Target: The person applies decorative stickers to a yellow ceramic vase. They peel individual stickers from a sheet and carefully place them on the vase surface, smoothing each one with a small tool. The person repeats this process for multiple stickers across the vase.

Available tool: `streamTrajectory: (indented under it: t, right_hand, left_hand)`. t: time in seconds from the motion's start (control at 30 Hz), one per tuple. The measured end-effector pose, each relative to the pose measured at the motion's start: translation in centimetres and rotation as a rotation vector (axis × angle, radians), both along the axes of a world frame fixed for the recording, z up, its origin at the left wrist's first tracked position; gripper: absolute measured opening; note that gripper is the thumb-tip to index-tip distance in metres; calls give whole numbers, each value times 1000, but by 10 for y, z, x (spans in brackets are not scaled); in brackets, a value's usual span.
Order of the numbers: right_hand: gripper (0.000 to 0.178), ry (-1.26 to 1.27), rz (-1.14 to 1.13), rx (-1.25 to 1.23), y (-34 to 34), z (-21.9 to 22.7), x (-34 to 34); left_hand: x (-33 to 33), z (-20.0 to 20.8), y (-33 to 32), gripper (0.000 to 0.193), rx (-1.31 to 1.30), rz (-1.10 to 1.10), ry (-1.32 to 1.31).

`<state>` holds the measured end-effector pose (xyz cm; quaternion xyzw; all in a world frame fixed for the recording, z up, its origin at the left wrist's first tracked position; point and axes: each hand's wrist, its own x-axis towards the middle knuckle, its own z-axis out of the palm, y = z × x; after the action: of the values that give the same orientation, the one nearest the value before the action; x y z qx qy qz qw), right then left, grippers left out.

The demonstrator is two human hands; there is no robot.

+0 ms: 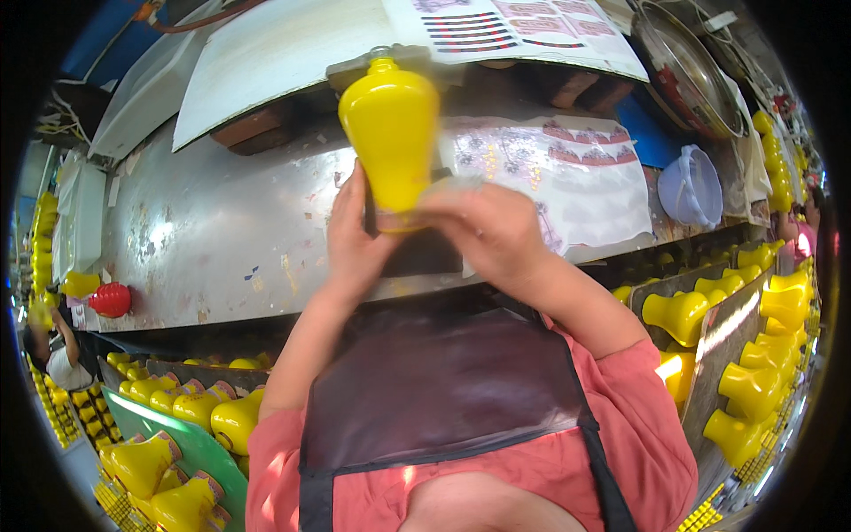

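Note:
A glossy yellow vase (390, 124) lies in front of me, its narrow neck pointing away against a small grey metal holder (355, 71). My left hand (356, 235) is closed round the near, narrow end of the vase, thumb toward me. A pinkish band (394, 220) shows at that end, partly hidden by fingers. My right hand (492, 226) is at the same end from the right, fingers bent together and blurred. A pale smear shows by its fingertips; I cannot tell what it is.
Printed decal sheets (585, 191) lie wet on the metal table (195, 222), with more on a raised white board (292, 66). A lavender bucket (690, 191) stands right, a red ribbed object (110, 300) left. Racks of yellow vases (753, 390) flank me. Another person (66, 355) is far left.

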<state>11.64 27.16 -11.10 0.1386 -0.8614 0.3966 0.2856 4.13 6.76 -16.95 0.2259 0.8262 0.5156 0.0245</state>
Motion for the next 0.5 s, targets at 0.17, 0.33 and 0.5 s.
streamTrajectory:
  t: [0.17, 0.33, 0.5]
  right_hand:
    - [18, -652, -234, -653, 75, 22, 17]
    - [21, -587, -414, 69, 103, -7, 65]
    - [42, -458, -234, 609, 89, -53, 121]
  left_hand:
    - [2, 12, -15, 98, -122, 26, 404]
    - [-1, 7, 5, 101, 48, -50, 203]
    - [-3, 6, -3, 110, -44, -87, 188]
